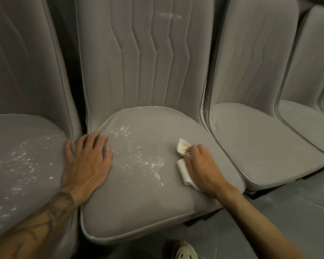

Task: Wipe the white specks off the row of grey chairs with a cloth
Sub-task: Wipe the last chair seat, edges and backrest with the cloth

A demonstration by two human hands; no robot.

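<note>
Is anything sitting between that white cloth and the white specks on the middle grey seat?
Nothing visible. The right hand grips the folded white cloth on the middle grey seat cushion, with bare fabric running left to the white specks. The left hand rests flat beyond them, at the seat's left edge.

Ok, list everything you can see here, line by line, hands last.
grey padded fabric chairs: at least four, grey, side by side in a row across the view
white specks: many, white, scattered on the middle seat and the seat to its left; a faint smear high on the middle backrest
white folded cloth: one, white, right part of the middle seat
pale perforated shoe: one, beige, bottom edge, in front of the middle chair
grey floor: one, grey, lower right, in front of the chairs
left hand: one, flat with fingers spread on the middle seat's left edge; forearm tattooed
right hand: one, grips the cloth on the middle seat
</note>
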